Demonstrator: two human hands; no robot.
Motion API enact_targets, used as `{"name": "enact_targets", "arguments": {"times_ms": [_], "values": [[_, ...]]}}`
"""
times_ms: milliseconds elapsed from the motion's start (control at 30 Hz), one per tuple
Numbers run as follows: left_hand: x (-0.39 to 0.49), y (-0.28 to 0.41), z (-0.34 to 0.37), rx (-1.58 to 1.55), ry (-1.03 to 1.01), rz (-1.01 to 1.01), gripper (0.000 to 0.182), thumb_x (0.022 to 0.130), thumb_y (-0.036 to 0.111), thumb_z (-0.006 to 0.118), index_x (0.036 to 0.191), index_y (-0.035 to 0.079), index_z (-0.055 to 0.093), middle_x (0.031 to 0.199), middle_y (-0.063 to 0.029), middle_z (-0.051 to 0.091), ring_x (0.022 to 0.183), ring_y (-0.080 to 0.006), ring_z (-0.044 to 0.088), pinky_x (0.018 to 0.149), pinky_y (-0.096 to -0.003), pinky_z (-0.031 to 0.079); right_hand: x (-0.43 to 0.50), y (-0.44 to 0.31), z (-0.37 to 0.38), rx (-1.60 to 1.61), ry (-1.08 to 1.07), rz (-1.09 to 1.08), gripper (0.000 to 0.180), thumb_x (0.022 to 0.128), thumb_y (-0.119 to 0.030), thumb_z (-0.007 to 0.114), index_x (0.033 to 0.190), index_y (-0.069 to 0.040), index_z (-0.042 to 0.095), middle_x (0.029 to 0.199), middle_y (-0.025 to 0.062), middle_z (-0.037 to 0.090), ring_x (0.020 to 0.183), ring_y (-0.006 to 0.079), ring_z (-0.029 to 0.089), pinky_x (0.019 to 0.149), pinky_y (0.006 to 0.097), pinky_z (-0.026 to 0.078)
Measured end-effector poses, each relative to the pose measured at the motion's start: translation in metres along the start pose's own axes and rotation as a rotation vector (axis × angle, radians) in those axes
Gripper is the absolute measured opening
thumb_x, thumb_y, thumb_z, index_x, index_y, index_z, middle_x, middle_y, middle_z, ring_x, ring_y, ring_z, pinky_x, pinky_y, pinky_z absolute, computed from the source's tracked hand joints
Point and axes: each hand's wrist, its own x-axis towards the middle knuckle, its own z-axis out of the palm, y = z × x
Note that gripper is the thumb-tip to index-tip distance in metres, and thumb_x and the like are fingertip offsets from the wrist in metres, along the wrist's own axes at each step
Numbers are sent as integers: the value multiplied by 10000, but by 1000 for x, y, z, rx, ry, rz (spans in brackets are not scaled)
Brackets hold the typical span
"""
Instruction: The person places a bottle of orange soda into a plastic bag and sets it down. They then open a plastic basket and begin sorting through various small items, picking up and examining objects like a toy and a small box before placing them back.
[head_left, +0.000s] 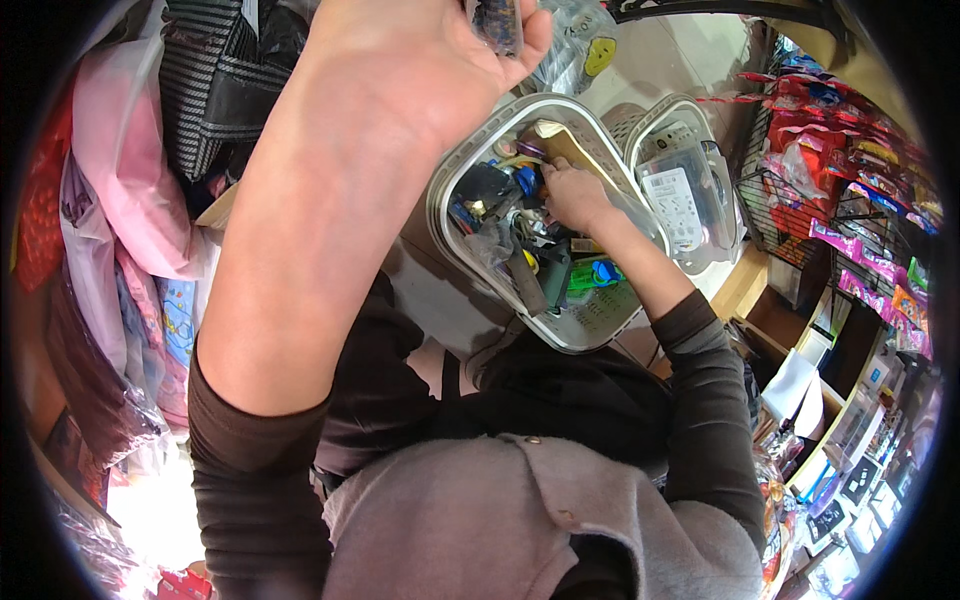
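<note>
My left hand (469, 79) is raised close to the camera at the top of the view, its wrist towards me. Its fingers are around a small clear plastic pack (496, 28) with dark contents, cut off by the top edge. My right hand (574, 196) reaches down into a pale plastic basket (439, 217) of mixed small goods. A purple ring-shaped item (531, 150) and a blue plastic piece (526, 180) lie by its fingertips, and whether it grips anything is unclear. Lower in the basket are a green item with a blue top (600, 274) and a dark flat piece (555, 274).
A second basket (679, 105) beside the first holds a clear lidded plastic box (679, 210). At right, wire racks (757, 202) carry bright packets. Pink plastic-wrapped goods (135, 165) and a striped bag (199, 90) crowd the left. A clear bag (570, 52) sits behind the basket.
</note>
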Motion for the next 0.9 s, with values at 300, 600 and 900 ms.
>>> {"name": "enact_targets", "arguments": {"times_ms": [300, 600, 900], "values": [[5, 3, -4, 4, -51, -61, 280, 995, 288, 408, 890, 70, 549, 764, -38, 534, 697, -151, 493, 693, -285, 434, -63, 4, 24, 24, -57, -78, 142, 735, -77, 593, 859, -58, 659, 857, 151, 672, 786, 345, 668, 692, 450, 539], [4, 0, -1, -19, -36, -67, 271, 982, 285, 421, 888, 73, 562, 778, -42, 552, 704, -160, 507, 716, -289, 435, -59, 9, -1, -190, -104, 142, 351, 788, -132, 599, 1139, -117, 608, 778, 108, 689, 736, 286, 689, 610, 405, 540], [10, -1, -11, 41, 23, -42, 254, 964, 264, 455, 856, 92, 608, 739, -21, 582, 678, -155, 536, 698, -291, 449, -54, 21, -4, -372, -249, 168, 196, 849, -145, 578, 985, -131, 718, 859, 51, 721, 830, 215, 704, 654, 323, 538]]}}
